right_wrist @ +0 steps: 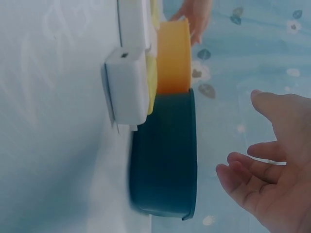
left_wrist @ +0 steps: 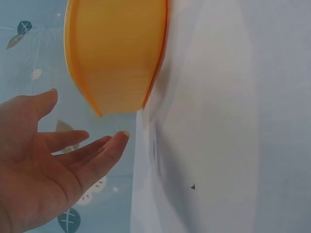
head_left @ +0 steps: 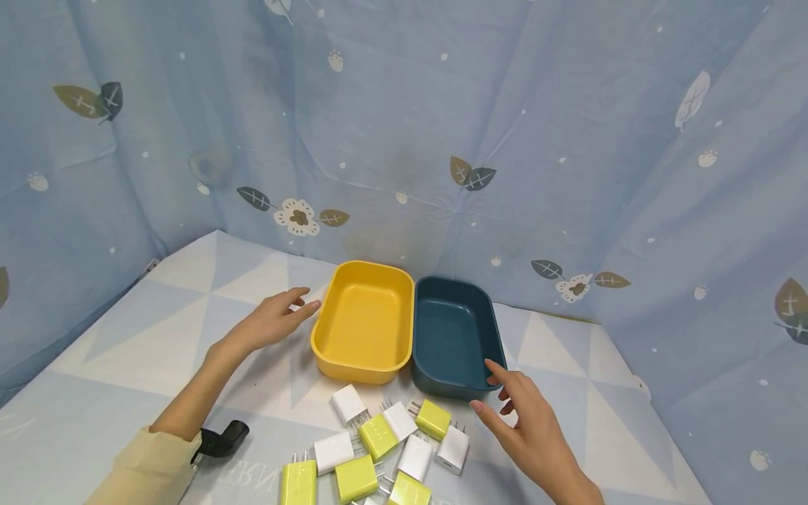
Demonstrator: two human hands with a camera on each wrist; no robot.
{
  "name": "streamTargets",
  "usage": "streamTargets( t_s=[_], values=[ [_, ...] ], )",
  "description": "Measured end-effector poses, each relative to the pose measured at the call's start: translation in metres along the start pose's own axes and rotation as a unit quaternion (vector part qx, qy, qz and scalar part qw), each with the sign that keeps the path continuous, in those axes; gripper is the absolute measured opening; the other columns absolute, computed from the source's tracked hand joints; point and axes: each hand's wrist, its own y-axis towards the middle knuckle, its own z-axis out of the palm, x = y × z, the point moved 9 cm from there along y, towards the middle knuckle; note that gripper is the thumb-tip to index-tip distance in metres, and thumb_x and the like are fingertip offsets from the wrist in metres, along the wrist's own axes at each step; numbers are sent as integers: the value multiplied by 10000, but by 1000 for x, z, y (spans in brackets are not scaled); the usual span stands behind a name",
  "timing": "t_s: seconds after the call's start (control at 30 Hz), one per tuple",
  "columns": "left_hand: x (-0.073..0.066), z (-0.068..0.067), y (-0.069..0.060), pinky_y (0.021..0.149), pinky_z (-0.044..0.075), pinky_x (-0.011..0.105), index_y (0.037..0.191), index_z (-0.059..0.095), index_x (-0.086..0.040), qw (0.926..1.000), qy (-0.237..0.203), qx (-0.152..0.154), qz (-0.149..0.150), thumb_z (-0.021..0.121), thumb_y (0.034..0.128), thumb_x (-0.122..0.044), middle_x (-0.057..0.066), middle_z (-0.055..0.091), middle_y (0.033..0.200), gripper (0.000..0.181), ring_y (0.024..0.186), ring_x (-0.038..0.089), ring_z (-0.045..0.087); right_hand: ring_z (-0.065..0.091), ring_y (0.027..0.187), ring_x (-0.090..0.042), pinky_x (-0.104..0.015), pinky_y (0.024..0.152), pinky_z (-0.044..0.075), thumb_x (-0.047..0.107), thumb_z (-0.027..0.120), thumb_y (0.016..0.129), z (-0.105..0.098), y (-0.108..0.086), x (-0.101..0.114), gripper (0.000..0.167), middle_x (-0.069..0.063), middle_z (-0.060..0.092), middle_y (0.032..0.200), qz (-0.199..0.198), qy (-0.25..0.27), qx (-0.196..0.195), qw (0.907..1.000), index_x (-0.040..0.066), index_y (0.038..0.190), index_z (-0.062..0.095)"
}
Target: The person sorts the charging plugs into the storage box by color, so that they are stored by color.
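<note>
A yellow bin and a dark blue bin stand side by side, both with bare floors. My left hand hovers at the yellow bin's left side, fingers loosely spread and holding nothing. In the left wrist view that hand is apart from the yellow bin. My right hand, also holding nothing, is over the dark blue bin's near right corner. White chargers and yellow-green chargers lie in a loose group before the bins, prongs showing on several.
A patterned blue curtain hangs behind and beside the table, which has a triangle-print cover. A black strap mount sits at my left wrist. The lowest chargers are cut off by the head view's bottom edge.
</note>
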Motion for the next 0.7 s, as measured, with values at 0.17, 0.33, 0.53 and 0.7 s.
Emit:
streamTargets(
  t_s=[0.17,0.33,0.53,0.7],
  values=[
    [1,4,1,815,580,464,1443,388,95,9996,-252,145,-4,508,1034,-403,333,517,1311,655,990,382,642,551,801,-109,-226,593,524,335,780,866,10,-5,-1,628,91,575,1031,415,-12,397,9984,157,1418,539],
    [1,9,1,737,597,389,1425,417,93,9983,-513,263,-13,538,1029,-358,324,542,1270,612,860,296,674,558,824,-131,-234,621,539,352,781,862,18,-9,-1,623,80,586,1024,634,60,728,9953,161,1409,551],
    [2,13,2,700,606,361,1368,489,85,9974,-675,246,-23,563,1020,-331,273,599,1165,547,843,280,651,544,811,-113,-212,606,526,420,771,856,31,-13,-3,608,68,589,1003,890,-18,1233,9884,190,1380,566],
    [3,16,4,685,613,372,1352,503,84,9960,-858,251,-94,569,1019,-312,247,616,1096,522,794,261,645,524,781,-116,-201,598,519,417,762,859,43,-16,-4,597,63,574,982,939,-115,1657,9816,153,1361,572]
  ],
)
